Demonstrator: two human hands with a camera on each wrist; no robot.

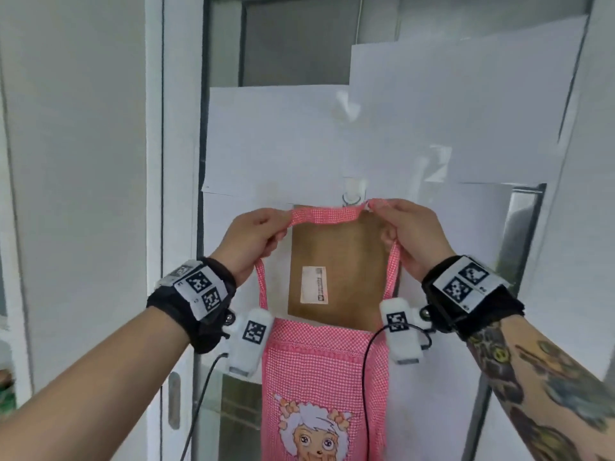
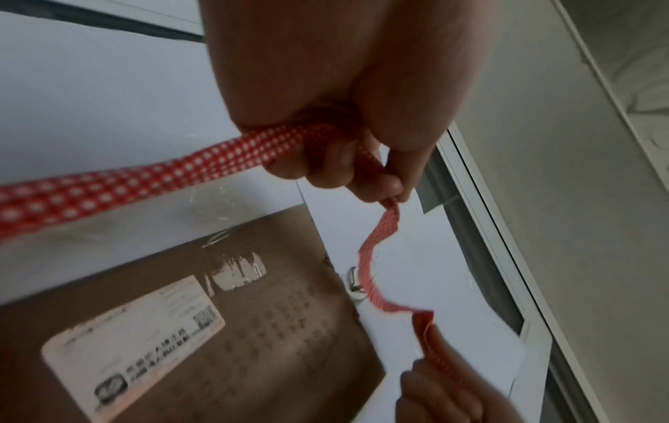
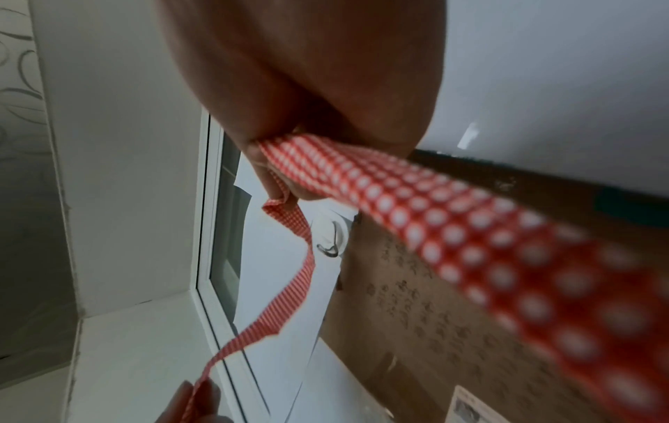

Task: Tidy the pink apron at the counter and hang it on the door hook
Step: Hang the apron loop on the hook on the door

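Your left hand (image 1: 256,236) and right hand (image 1: 411,236) each pinch the strap (image 1: 324,216) stretched between them, apron (image 1: 324,387) dangling against the door, just under the hook (image 1: 353,194). Probably that small hook gets missed, or the strap sags and slips off.

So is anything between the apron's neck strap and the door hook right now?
Nothing visible. Both hands, left and right, hold the neck strap stretched just below the hook, with only bare white paper around it.
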